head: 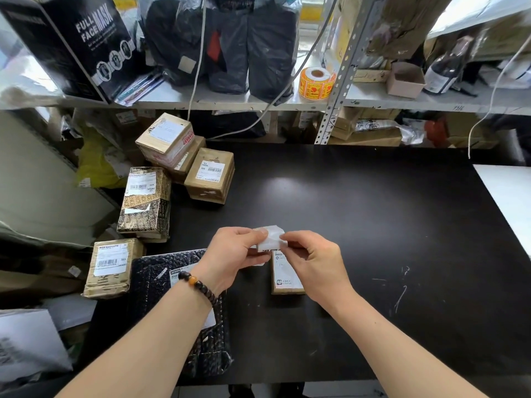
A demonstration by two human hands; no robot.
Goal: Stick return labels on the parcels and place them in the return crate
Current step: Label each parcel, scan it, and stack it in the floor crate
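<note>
Both my hands hold a small white return label [269, 236] above the black table [373, 225]. My left hand [232, 255] pinches its left edge and my right hand [313, 261] pinches its right edge. Directly below them lies a small brown parcel [286, 278] with a white printed label, partly hidden by my hands. A black bubble mailer [172, 285] lies under my left forearm. Several brown taped parcels sit at the table's left: one [110, 267] near the front, a patterned one [145, 202], another [211, 175] and a stacked one [166, 139]. No crate is visible.
A metal shelf [230, 100] runs behind the table, holding a roll of orange stickers [316, 83], black bags [253, 47], a black box [83, 44] and a small open carton [403, 79]. White cables [198, 53] hang down. A white surface [511, 193] adjoins the table's right edge.
</note>
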